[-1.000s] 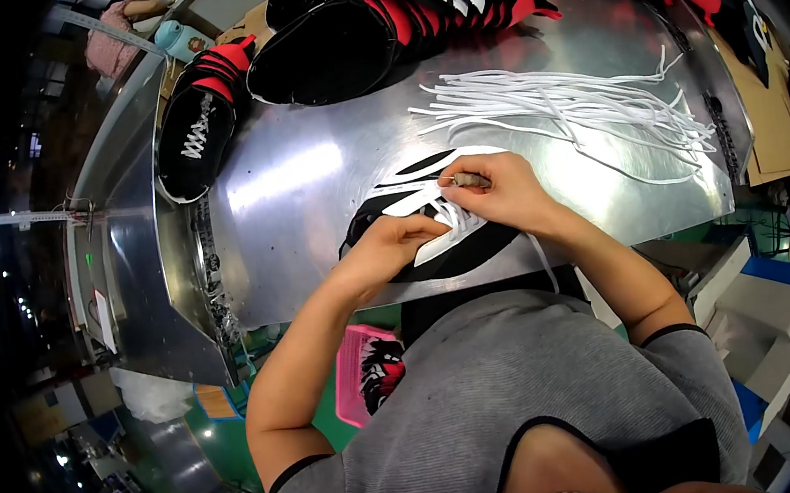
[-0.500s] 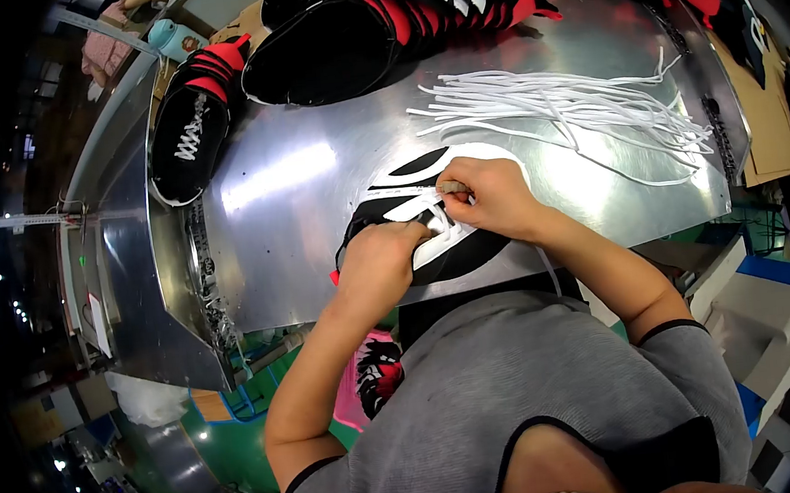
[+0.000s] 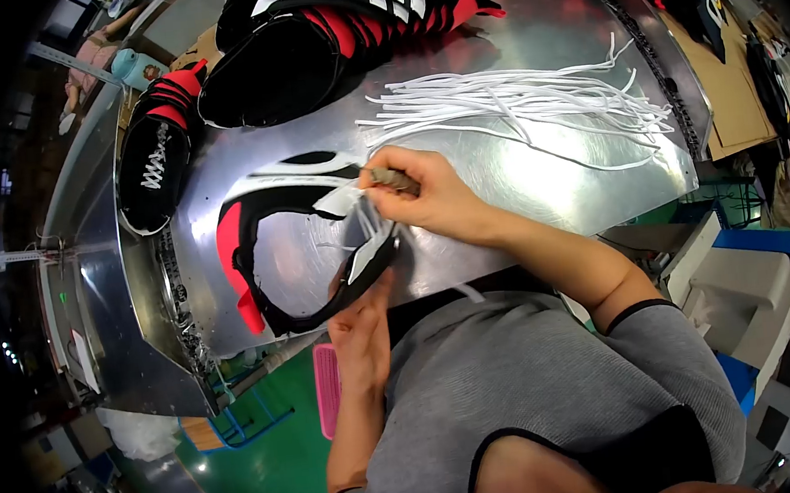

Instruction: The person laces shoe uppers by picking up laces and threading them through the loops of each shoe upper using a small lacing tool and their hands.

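A black, white and red shoe upper (image 3: 245, 224) is in front of me on the metal table, its open collar showing. My left hand (image 3: 361, 329) is closed on the upper's near side, with some fingers hidden beneath it. My right hand (image 3: 423, 192) grips a short tool with a tan, wrapped-looking handle (image 3: 394, 181) at the upper's lacing edge. The tool's tip is hidden. A white lace (image 3: 370, 222), partly blurred, runs between the two lacing edges just below my right hand.
Loose white laces (image 3: 515, 109) lie in a bundle on the metal table (image 3: 542, 210). More red and black uppers (image 3: 271, 69) are piled at the back. One laced upper (image 3: 155, 164) rests on the left. Cardboard (image 3: 740, 108) and a grey-and-blue bin (image 3: 737, 292) are at the right.
The upper has turned and tilted, so its collar opening and red heel now show. My left hand has moved down to its near side. The right hand still holds the tool, whose handle shows more.
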Demonstrator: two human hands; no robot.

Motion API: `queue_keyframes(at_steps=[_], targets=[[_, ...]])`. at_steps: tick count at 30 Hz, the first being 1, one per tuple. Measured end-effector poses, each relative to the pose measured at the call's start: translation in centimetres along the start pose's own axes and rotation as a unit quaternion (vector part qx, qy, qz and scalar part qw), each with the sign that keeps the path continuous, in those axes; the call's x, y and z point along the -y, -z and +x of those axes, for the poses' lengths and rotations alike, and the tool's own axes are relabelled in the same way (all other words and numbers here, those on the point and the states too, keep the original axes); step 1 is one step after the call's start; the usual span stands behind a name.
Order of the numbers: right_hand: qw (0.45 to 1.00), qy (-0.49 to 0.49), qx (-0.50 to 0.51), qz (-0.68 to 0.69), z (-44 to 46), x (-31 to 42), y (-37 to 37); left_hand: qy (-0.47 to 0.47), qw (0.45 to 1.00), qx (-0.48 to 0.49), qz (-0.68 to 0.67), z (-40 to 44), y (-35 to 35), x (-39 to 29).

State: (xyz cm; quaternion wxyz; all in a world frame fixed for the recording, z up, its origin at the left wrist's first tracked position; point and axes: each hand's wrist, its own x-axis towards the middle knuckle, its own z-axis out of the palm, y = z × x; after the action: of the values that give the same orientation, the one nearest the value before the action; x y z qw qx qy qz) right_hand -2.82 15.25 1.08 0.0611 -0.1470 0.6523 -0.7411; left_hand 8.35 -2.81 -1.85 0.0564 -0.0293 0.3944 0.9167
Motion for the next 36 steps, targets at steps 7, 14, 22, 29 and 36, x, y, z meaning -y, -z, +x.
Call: queue_keyframes(at_steps=[7, 14, 22, 29, 36], targets=[[0.955, 0.087, 0.066, -0.277, -3.0, -1.0, 5.9, -0.228, 0.948, -0.04, 0.218, 8.0, -0.3, -6.4], [0.819, 0.187, 0.361, -0.404, -3.0, -3.7, -2.2, -0.122, 0.746, -0.159, 0.635, 8.9, -0.6, -16.5], [0.814, 0.216, 0.391, -0.372, -1.4, -6.3, -2.9, -0.138, 0.288, -0.165, 0.933, 21.3, 10.2, -21.0], [0.811, 0.057, 0.237, -0.532, -0.9, -3.0, 0.2, -0.269, 0.272, -0.054, 0.922, 37.3, 17.6, -17.8], [0.824, 0.102, 0.359, -0.425, -1.7, -5.6, -2.5, -0.384, 0.507, -0.108, 0.764, 32.2, 13.9, -14.3]])
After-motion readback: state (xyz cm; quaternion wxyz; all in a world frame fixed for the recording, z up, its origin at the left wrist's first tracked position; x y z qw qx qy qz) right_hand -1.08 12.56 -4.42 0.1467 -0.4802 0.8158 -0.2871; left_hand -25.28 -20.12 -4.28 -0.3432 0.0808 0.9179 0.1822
